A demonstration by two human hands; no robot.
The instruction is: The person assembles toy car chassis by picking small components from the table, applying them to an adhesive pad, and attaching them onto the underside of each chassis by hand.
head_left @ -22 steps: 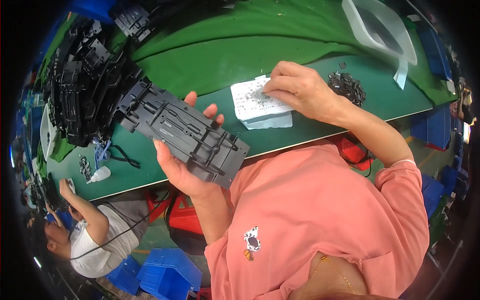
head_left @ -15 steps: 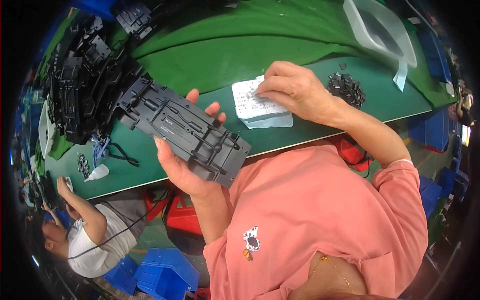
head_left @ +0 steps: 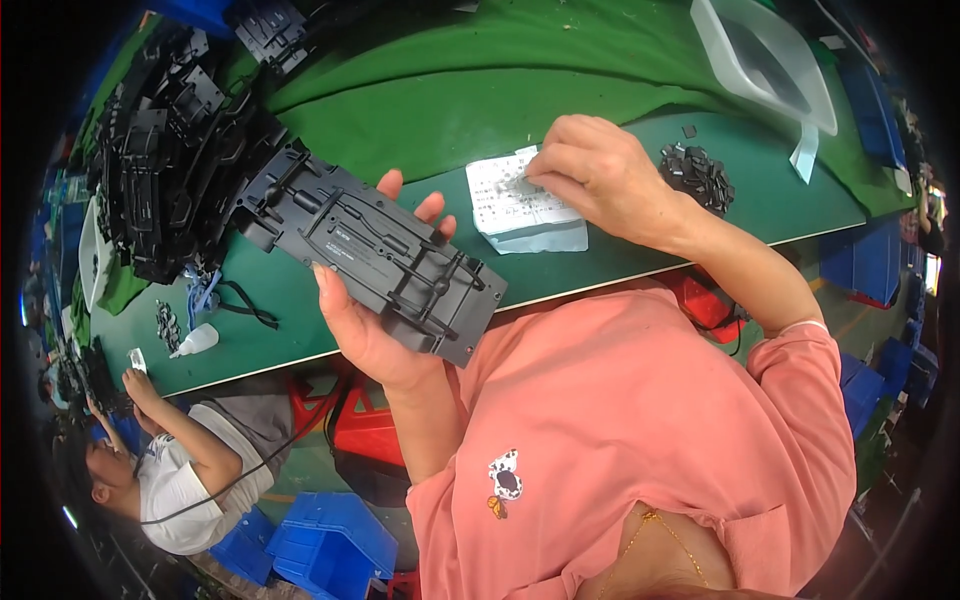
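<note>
A black plastic toy-car chassis (head_left: 372, 250) lies across my left hand (head_left: 368, 335), its moulded side facing up. The thumb presses its near edge, and the fingertips curl over its far edge. To the right, my right hand (head_left: 605, 175) hovers over a stack of printed white paper (head_left: 497, 205) with a pale blue layer beneath. Thumb and fingers are pinched together just above small greyish bits on the sheet; what they hold, if anything, is too small to tell. Small flat black pieces (head_left: 697, 180) form a pile right of that hand.
Stacked black chassis parts (head_left: 165, 170) crowd the left of the green table (head_left: 330, 335). A white squeeze bottle (head_left: 200, 340) lies near them. Green cloth (head_left: 450, 100) covers the far side; a translucent tray (head_left: 770, 60) stands far right. A co-worker (head_left: 190, 470) sits at left.
My right hand has shifted slightly right, uncovering more of the sheet, fingers still pinched. The chassis in my left hand has barely moved. The co-worker's arm has lowered a little.
</note>
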